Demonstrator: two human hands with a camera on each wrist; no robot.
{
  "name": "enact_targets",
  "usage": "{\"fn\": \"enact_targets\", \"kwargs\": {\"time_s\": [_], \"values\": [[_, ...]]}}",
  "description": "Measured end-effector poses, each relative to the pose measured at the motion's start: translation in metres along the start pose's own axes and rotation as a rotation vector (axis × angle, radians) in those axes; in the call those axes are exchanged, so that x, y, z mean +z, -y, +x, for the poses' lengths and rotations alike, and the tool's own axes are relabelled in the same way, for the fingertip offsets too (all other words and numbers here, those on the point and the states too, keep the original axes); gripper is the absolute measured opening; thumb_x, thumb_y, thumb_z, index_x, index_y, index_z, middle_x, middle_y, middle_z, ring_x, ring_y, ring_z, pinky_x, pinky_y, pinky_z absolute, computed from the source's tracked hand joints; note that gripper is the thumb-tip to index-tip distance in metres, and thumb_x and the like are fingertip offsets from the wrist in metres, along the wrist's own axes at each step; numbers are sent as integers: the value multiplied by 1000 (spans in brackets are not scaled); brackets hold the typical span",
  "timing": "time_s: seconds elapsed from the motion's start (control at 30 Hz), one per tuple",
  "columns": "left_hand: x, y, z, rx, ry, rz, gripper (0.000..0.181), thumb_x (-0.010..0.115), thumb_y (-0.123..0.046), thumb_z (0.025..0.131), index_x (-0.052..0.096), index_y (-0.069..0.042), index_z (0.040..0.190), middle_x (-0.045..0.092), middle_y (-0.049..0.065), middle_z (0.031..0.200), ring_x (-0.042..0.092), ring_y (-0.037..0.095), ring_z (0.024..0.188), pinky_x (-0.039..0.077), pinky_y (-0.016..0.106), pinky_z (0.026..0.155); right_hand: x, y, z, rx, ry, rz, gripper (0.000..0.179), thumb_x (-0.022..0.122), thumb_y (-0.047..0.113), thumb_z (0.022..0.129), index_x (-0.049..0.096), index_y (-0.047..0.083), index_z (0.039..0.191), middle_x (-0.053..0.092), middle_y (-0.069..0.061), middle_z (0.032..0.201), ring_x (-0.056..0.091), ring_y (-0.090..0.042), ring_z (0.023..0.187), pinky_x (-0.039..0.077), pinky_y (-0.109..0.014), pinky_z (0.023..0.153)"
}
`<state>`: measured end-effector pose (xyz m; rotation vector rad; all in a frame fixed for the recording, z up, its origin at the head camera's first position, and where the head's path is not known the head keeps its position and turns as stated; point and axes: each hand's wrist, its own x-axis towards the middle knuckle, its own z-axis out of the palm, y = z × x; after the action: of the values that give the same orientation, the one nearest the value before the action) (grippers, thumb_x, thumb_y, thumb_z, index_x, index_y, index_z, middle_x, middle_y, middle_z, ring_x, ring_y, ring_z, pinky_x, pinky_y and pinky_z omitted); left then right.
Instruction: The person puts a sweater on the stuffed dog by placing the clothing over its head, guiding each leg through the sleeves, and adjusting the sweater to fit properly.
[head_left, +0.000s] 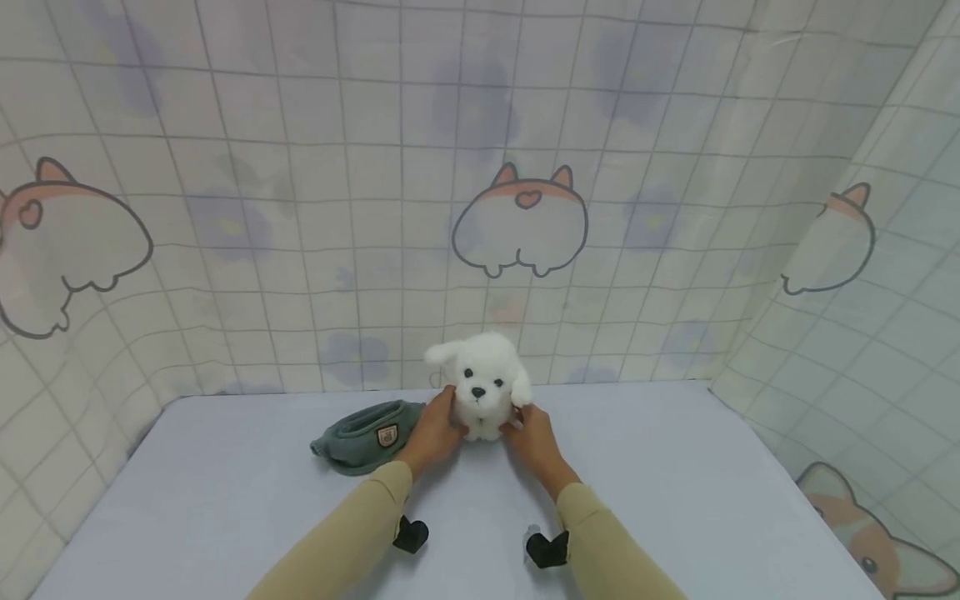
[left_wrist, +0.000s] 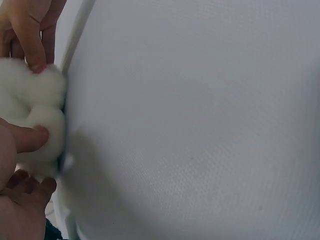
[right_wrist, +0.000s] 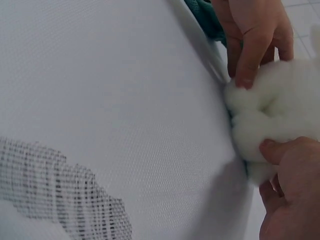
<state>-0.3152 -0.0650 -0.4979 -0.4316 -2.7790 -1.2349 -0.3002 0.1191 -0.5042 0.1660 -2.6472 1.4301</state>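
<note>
A white plush dog (head_left: 483, 371) with dark eyes and nose sits upright near the far edge of the table, facing me. My left hand (head_left: 437, 435) grips its lower side, and my right hand (head_left: 534, 442) grips the opposite side. In the left wrist view the left thumb (left_wrist: 32, 138) presses into the plush fur (left_wrist: 37, 90), with the other fingers curled behind it. The right wrist view shows the right thumb (right_wrist: 275, 150) on one front paw and the left hand (right_wrist: 255, 37) holding the other side. Part of the dog's back is hidden.
A green waist-bag-like fabric pouch (head_left: 367, 437) with a small patch lies just left of the left hand. The white table (head_left: 645, 483) ends at a wall hung with patterned cloth (head_left: 300, 250). Black wrist mounts (head_left: 411, 535) hang below both sleeves.
</note>
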Motion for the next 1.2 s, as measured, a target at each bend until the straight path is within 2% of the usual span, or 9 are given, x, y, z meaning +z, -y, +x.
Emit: {"fn": "enact_targets", "kwargs": {"time_s": [0.23, 0.37, 0.47, 0.63, 0.9, 1.1, 1.2], "values": [[5, -4, -2, 32, -3, 10, 55, 67, 1, 84, 44, 5, 134, 51, 24, 135, 47, 39, 130, 36, 51, 111, -9, -2, -4, -39, -17, -43, 53, 69, 6, 86, 51, 2, 136, 54, -18, 139, 52, -33, 129, 46, -43, 104], [3, -8, -4, 53, 12, 16, 50, 62, 1, 85, 43, 8, 132, 52, 26, 131, 48, 40, 128, 38, 51, 110, -14, -2, -6, -64, -24, -54, 52, 69, 4, 85, 51, 0, 134, 56, -19, 137, 53, -33, 127, 48, -42, 101], [-1, -14, -7, 23, 41, 20, 53, 57, 2, 87, 40, 8, 136, 49, 27, 135, 45, 40, 131, 35, 51, 112, -16, -4, -8, -69, -26, -69, 52, 69, 5, 85, 51, 0, 134, 57, -19, 135, 54, -34, 126, 49, -41, 101], [-6, -16, -14, 25, 60, 41, 58, 54, 3, 86, 34, 11, 140, 43, 30, 140, 41, 43, 134, 33, 52, 113, -18, -4, -13, -70, -35, -80, 52, 70, 8, 86, 51, 1, 134, 57, -18, 133, 57, -33, 123, 49, -41, 101], [-22, -8, -33, 65, 50, 91, 61, 60, 0, 88, 34, 8, 142, 38, 27, 147, 37, 42, 138, 30, 53, 114, -17, 8, -30, -155, -68, -16, 41, 71, 4, 84, 56, -4, 122, 61, -20, 125, 61, -36, 111, 51, -46, 95], [-38, -1, -52, 131, 25, 159, 62, 64, -2, 88, 36, 5, 143, 39, 24, 148, 36, 38, 139, 30, 51, 115, -13, 18, -43, -153, -72, -25, 39, 70, 6, 86, 58, 2, 123, 62, -13, 122, 62, -30, 110, 52, -44, 94], [-44, -1, -59, 156, 17, 183, 62, 65, -3, 89, 37, 3, 143, 41, 21, 148, 40, 36, 138, 34, 50, 113, -11, 23, -48, -159, -63, -17, 39, 70, 7, 86, 57, 3, 123, 62, -12, 122, 62, -29, 110, 52, -44, 94]]}}
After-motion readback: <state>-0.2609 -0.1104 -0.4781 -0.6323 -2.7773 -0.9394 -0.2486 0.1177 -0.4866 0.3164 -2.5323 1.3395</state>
